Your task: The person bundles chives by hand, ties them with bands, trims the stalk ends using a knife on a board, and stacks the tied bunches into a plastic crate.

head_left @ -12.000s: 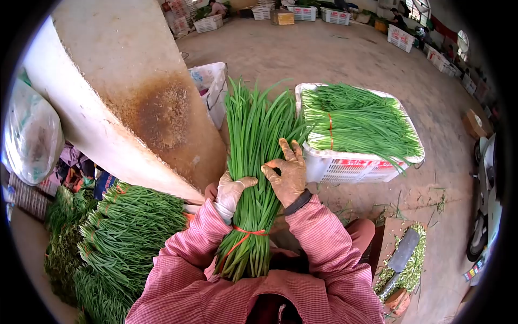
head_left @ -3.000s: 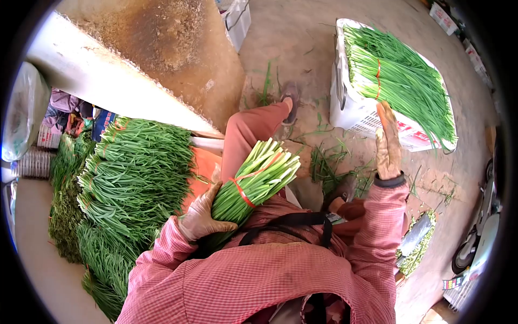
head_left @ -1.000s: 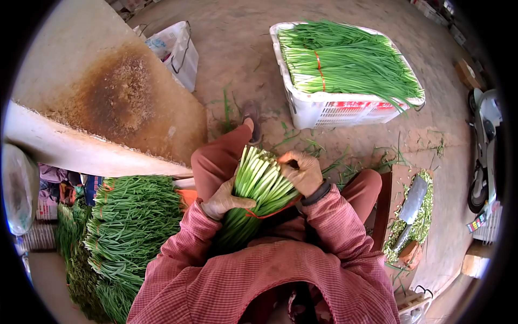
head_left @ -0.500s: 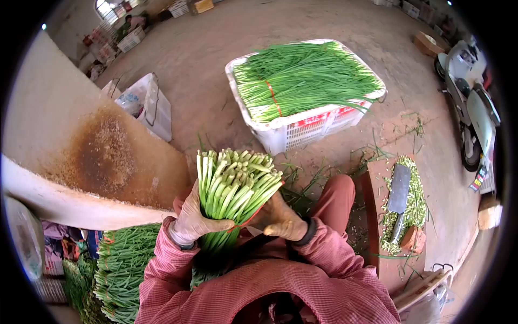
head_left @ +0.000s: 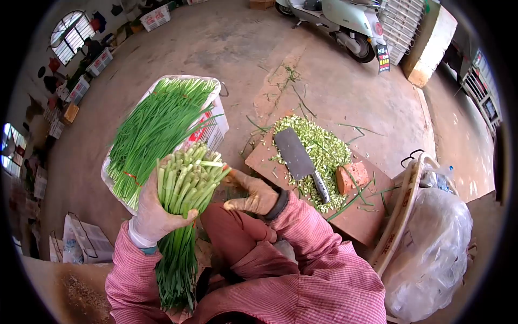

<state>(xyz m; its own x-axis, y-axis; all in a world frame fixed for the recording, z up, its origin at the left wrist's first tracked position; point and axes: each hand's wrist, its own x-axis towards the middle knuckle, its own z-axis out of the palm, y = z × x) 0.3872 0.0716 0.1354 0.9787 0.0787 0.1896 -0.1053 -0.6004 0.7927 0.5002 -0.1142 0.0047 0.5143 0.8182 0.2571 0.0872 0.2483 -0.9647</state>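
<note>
A thick bundle of green stalks (head_left: 186, 186) stands nearly upright in front of the person's body, its pale cut ends at the top and its dark green leaves hanging down by the lap. The left hand (head_left: 151, 216) is clamped on it from the side, thumb across the front. The right hand (head_left: 251, 191) is just beside the cut ends, thumb and fingers apart; whether its fingertips touch the stalks cannot be told. A dark cuff (head_left: 279, 203) circles the right wrist, next to a pink checked sleeve (head_left: 307, 227). Below the right hand are the bent knee and rust-coloured trousers (head_left: 232, 232).

Beyond the left hand, a white crate (head_left: 218, 132) sits on the floor (head_left: 243, 65), filled with long greens (head_left: 162, 119) lying flat; an orange-red band (head_left: 129, 175) crosses the near part of them. To the right of the right hand, a low reddish-brown bench (head_left: 359, 221) carries a spread of chopped pale-green pieces (head_left: 324, 140). A cleaver (head_left: 297, 156) lies on these pieces, handle toward the person, with a brick-red block (head_left: 352, 178) near the handle.

Farther right, a clear plastic bag (head_left: 431, 254) bulges beside a pale curved rim (head_left: 402, 210). A smaller white container (head_left: 89, 240) stands at lower left. Well apart, a pale scooter (head_left: 348, 24) is parked at the top, and crates (head_left: 100, 62) line the far left wall under an arched window (head_left: 70, 38).
</note>
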